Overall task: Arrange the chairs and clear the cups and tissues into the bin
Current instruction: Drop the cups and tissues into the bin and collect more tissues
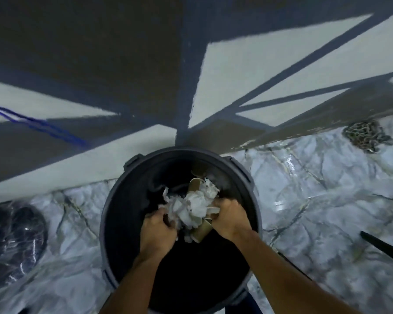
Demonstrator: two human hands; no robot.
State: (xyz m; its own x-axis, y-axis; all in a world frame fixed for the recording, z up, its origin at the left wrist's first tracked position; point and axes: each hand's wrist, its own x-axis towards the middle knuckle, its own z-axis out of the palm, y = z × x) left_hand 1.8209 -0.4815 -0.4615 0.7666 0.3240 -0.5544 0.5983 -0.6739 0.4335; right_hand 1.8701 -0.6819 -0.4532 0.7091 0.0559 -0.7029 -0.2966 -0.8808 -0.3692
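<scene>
Both forearms reach forward from the bottom edge, and the two hands meet over the open mouth of the bin (114, 214). The left hand (159, 230) is clenched, its fingers curled around the near left side of a bundle of crumpled white tissues (192, 206). The right hand (230, 217) is also clenched and grasps the right side of the same bundle; whether its fingers also press the cups cannot be told. Between the two hands, a little below the tissues, a brown paper cup (202, 231) lies tilted, with its pale mouth turned toward the tissues. A second cup (194, 184) sticks out just beyond the bundle, on the far side of the hands. The whole bundle hangs inside the circle of the rim, above the dark inside of the bin.

The rim of the bin goes all around the hands, with free room on the left, on the right and on the near side of them. The bottom of the bin is too dark to see.

Left of the left hand, on the marble floor (315, 200), lies a round dark object (14, 241) wrapped in shiny plastic. Right of the right hand, a black pointed bar (383, 244) comes in from the edge. Beyond the hands, the bin stands close to a wall (236, 75) painted in grey, dark blue and brown shapes. Far to the right, a heap of chain (368, 135) lies at the foot of this wall.
</scene>
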